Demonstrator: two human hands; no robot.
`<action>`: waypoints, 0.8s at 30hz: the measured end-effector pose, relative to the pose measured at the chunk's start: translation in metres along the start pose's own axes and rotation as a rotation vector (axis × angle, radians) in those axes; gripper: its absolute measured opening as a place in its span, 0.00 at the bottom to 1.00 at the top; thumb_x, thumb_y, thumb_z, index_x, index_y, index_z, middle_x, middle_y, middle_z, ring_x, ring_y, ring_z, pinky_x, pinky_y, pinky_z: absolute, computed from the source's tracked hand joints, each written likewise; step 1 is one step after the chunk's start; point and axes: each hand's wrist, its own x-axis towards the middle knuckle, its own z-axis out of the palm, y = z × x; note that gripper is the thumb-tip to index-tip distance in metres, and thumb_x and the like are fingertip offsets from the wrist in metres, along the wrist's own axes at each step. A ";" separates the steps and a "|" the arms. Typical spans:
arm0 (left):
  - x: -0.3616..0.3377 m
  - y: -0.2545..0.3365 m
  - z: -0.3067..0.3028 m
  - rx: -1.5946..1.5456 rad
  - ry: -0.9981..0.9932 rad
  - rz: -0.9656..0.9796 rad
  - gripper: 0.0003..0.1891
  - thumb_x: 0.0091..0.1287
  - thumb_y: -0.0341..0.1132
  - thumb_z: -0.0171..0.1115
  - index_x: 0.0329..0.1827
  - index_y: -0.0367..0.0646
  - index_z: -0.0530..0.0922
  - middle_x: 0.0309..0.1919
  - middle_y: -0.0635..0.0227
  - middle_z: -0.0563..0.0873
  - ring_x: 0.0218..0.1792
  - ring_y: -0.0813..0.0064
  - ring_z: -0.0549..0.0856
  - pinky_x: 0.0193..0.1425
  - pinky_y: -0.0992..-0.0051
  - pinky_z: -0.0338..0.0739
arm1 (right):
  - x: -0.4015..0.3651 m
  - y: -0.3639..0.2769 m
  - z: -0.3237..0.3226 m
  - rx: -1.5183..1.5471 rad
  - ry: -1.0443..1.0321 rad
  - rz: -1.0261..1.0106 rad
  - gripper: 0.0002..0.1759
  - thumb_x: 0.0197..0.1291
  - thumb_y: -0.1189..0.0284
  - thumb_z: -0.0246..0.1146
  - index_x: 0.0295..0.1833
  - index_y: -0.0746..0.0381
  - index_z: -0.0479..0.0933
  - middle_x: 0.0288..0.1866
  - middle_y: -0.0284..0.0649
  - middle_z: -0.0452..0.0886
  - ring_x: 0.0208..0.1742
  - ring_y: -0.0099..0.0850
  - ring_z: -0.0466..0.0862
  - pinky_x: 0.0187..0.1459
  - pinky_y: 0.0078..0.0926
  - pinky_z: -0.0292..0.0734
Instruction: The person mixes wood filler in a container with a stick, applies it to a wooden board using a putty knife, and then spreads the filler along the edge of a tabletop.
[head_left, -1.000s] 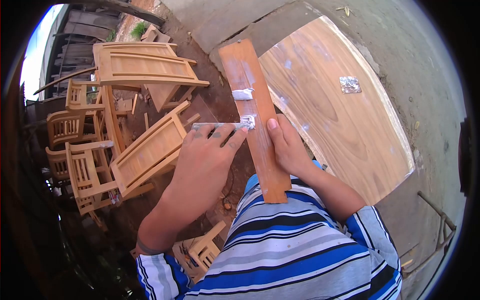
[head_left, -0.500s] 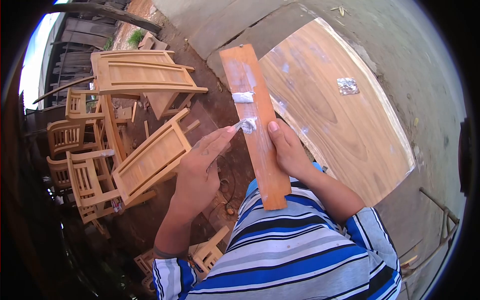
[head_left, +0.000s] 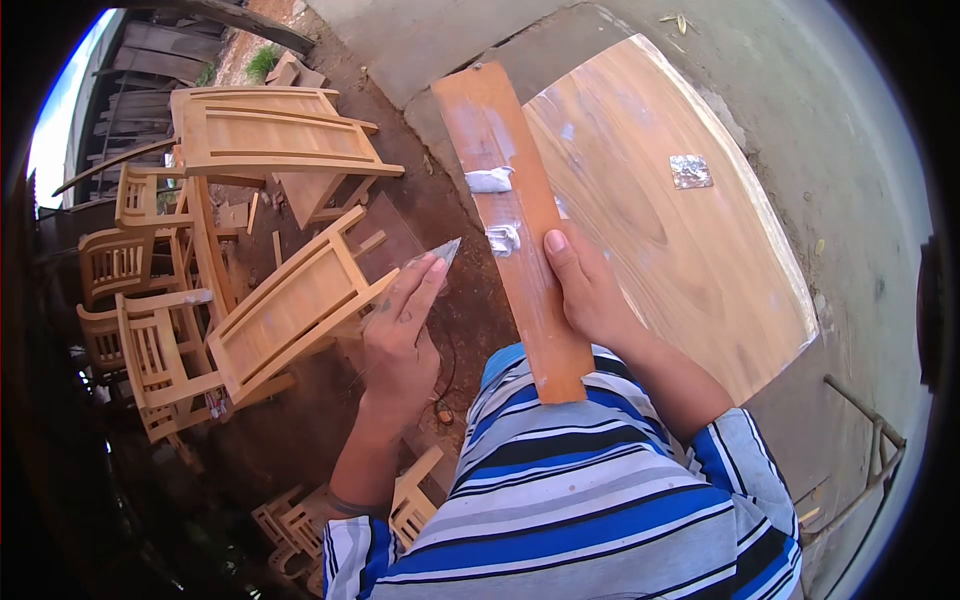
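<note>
A long, narrow wooden board (head_left: 530,290) slants up and away in front of me, its lower end against my striped shirt. My right hand (head_left: 590,285) grips its right edge, thumb on the face and fingers hidden beneath. Two pale lumps of putty (head_left: 502,239) lie on the board, and whitish smears cover its upper part. Left of the board, my left hand (head_left: 400,325) pinches a small putty knife (head_left: 447,252) with a pointed-looking metal blade. The blade is apart from the board.
A large wooden tabletop (head_left: 680,230) lies at the right, with a shiny foil-like square (head_left: 691,171) on it. Wooden chairs (head_left: 165,350) and framed panels (head_left: 290,305) stand at the left. A metal frame (head_left: 880,450) sits by the right wall.
My left hand has drawn the putty knife off the board, leftward and slightly down. The nearer putty lump stays on the board. My right hand still holds the board.
</note>
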 end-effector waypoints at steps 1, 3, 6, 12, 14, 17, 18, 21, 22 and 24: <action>0.015 0.014 -0.023 -0.009 -0.063 0.013 0.35 0.49 0.11 0.52 0.64 0.41 0.76 0.57 0.54 0.80 0.59 0.52 0.79 0.65 0.59 0.73 | 0.002 0.001 0.001 -0.015 -0.011 0.014 0.25 0.77 0.54 0.41 0.47 0.68 0.69 0.34 0.53 0.78 0.36 0.45 0.78 0.43 0.39 0.72; 0.035 0.032 -0.047 0.006 -0.160 0.035 0.34 0.49 0.10 0.50 0.63 0.41 0.76 0.56 0.53 0.81 0.57 0.51 0.80 0.63 0.60 0.74 | 0.005 0.002 0.004 -0.050 -0.021 -0.002 0.25 0.77 0.55 0.41 0.47 0.68 0.69 0.33 0.55 0.78 0.35 0.49 0.79 0.41 0.42 0.72; 0.051 0.043 -0.054 0.052 -0.266 0.026 0.34 0.50 0.09 0.48 0.61 0.41 0.78 0.56 0.51 0.81 0.57 0.49 0.81 0.61 0.61 0.75 | 0.002 0.004 0.009 -0.083 -0.019 -0.057 0.24 0.77 0.56 0.41 0.48 0.68 0.68 0.32 0.57 0.78 0.36 0.54 0.80 0.40 0.45 0.72; 0.069 0.045 -0.049 0.039 -0.365 -0.024 0.32 0.51 0.09 0.49 0.60 0.42 0.78 0.55 0.50 0.81 0.56 0.48 0.80 0.62 0.62 0.74 | -0.003 0.000 0.010 -0.138 0.004 -0.075 0.21 0.77 0.59 0.42 0.47 0.69 0.67 0.30 0.59 0.78 0.36 0.59 0.80 0.37 0.50 0.72; 0.072 0.043 -0.046 -0.008 -0.406 -0.026 0.31 0.51 0.09 0.48 0.59 0.41 0.79 0.55 0.50 0.82 0.55 0.48 0.81 0.62 0.62 0.74 | -0.003 -0.001 0.007 -0.160 0.007 -0.063 0.21 0.77 0.59 0.42 0.47 0.69 0.66 0.29 0.59 0.78 0.35 0.60 0.79 0.37 0.52 0.72; 0.073 0.031 -0.040 -0.106 -0.489 -0.023 0.30 0.52 0.10 0.49 0.58 0.40 0.80 0.53 0.50 0.83 0.54 0.49 0.82 0.62 0.63 0.74 | -0.004 0.003 0.006 -0.179 -0.010 -0.020 0.21 0.77 0.59 0.42 0.44 0.69 0.66 0.27 0.59 0.77 0.33 0.61 0.79 0.35 0.52 0.72; 0.073 0.030 -0.037 -0.137 -0.507 -0.033 0.30 0.52 0.10 0.49 0.58 0.39 0.80 0.53 0.50 0.83 0.54 0.50 0.82 0.62 0.63 0.73 | -0.004 0.005 0.005 -0.188 -0.010 -0.018 0.21 0.77 0.60 0.42 0.43 0.69 0.66 0.27 0.60 0.77 0.32 0.61 0.79 0.35 0.52 0.72; 0.070 0.033 -0.028 -0.209 -0.541 -0.057 0.29 0.52 0.10 0.49 0.58 0.38 0.80 0.52 0.50 0.83 0.53 0.50 0.82 0.62 0.64 0.74 | -0.004 0.012 0.005 -0.202 -0.007 -0.015 0.21 0.77 0.60 0.42 0.41 0.69 0.65 0.26 0.60 0.76 0.32 0.61 0.79 0.34 0.51 0.72; 0.069 0.034 -0.026 -0.219 -0.540 -0.059 0.29 0.52 0.10 0.49 0.58 0.38 0.80 0.52 0.49 0.83 0.53 0.50 0.82 0.62 0.65 0.74 | -0.005 0.013 0.005 -0.198 -0.001 -0.016 0.21 0.77 0.60 0.42 0.41 0.69 0.65 0.26 0.60 0.76 0.32 0.61 0.78 0.34 0.52 0.72; 0.067 0.031 -0.023 -0.249 -0.577 -0.054 0.28 0.53 0.11 0.50 0.58 0.37 0.79 0.52 0.50 0.84 0.52 0.52 0.83 0.61 0.67 0.74 | -0.004 0.015 0.004 -0.195 0.009 -0.015 0.21 0.77 0.60 0.42 0.41 0.69 0.65 0.26 0.60 0.76 0.31 0.61 0.78 0.34 0.51 0.72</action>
